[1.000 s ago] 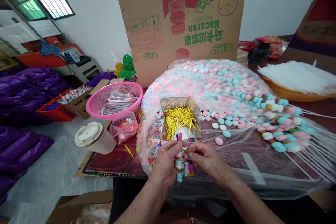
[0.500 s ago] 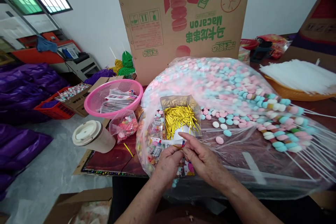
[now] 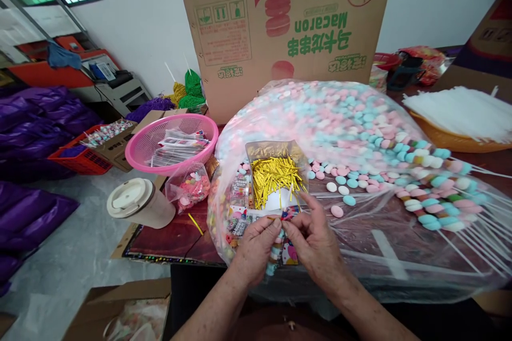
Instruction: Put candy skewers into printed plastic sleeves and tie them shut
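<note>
At the table's front edge my left hand (image 3: 258, 248) and my right hand (image 3: 316, 242) meet, thumbs close together, around the gathered top of a wrapped candy skewer (image 3: 276, 256). Its blue and white candies hang below my fingers. My left hand pinches a gold twist tie at the wrapper's neck. My right thumb presses on the same spot, its index finger stretched forward; the fingertips partly hide the tie. Just beyond lies an opened pack of gold twist ties (image 3: 276, 178), with printed candy packaging (image 3: 240, 218) beside it.
A clear bag of pastel candies and skewers (image 3: 320, 112) covers much of the table. On the left stand a pink basket of wrappers (image 3: 134, 157), a lidded cup (image 3: 154, 208) and a loose gold tie (image 3: 196, 224). Behind is a cardboard box (image 3: 224, 80); white sticks (image 3: 464, 114) are at right.
The view has shifted slightly. My right hand has turned and its index finger has swung right, while more of the candy skewer now shows between my hands.
</note>
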